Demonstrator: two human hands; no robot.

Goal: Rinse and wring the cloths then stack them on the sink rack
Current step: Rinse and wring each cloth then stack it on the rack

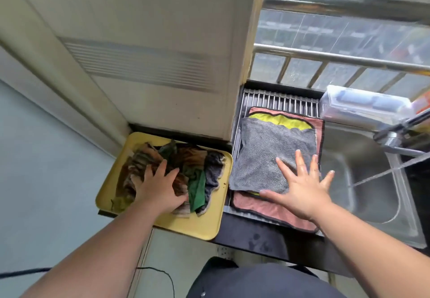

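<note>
A folded grey cloth lies on top of a yellow-green cloth and a pink cloth, all stacked on the metal sink rack. My right hand presses flat on the grey cloth's near right corner, fingers spread. To the left, a yellow tray holds a heap of crumpled dirty cloths, brown, green and dark grey. My left hand lies on that heap with its fingers curled into a brown striped cloth.
A steel sink basin sits right of the rack, with a faucet above it. A clear plastic box stands behind the sink. A tall white cabinet rises behind the tray. Window railings run at the back.
</note>
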